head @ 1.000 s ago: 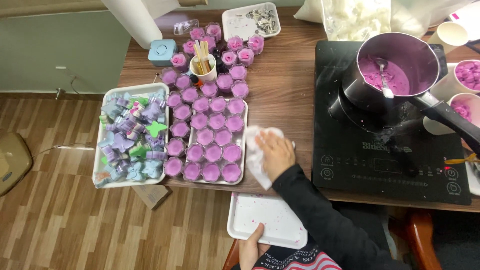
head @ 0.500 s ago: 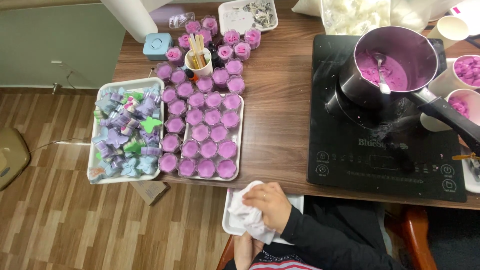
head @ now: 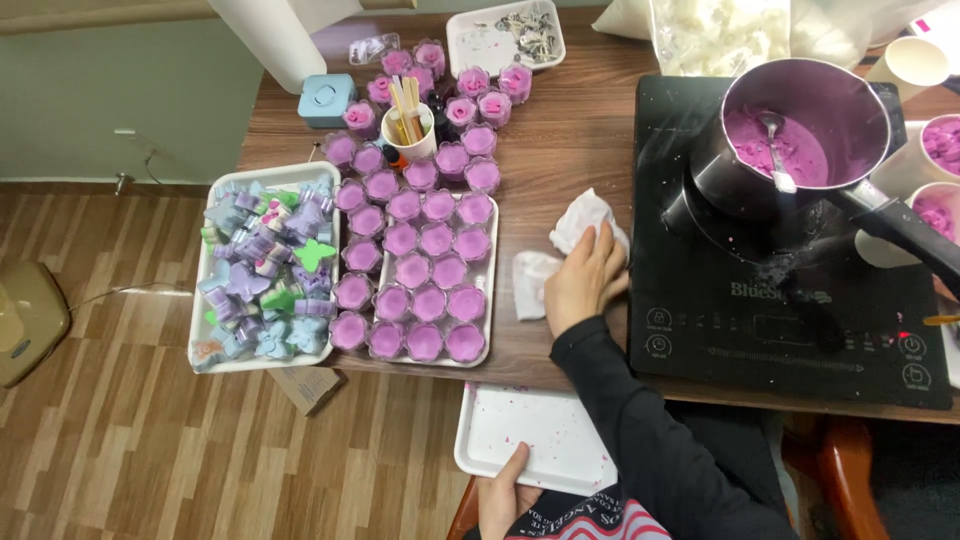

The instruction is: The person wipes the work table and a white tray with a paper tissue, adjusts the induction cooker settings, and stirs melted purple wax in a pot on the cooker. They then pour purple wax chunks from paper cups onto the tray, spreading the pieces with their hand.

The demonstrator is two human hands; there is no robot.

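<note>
- Fingers [head: 598, 250] of our right hand [head: 583, 280] lie spread flat, pressing a crumpled white cloth [head: 560, 250] on the wooden table [head: 570, 130], just beside the black induction cooker [head: 790, 290].
- Our left hand [head: 505, 492] grips the near edge of an empty white tray [head: 545, 435], thumb on its rim, below the table edge.
- On the cooker stands a pot [head: 805, 135] of purple wax with a spoon inside.
- Left of the cloth, a tray of purple filled cups [head: 420, 275] sits beside a tray of shaped pieces [head: 265, 265].
</note>
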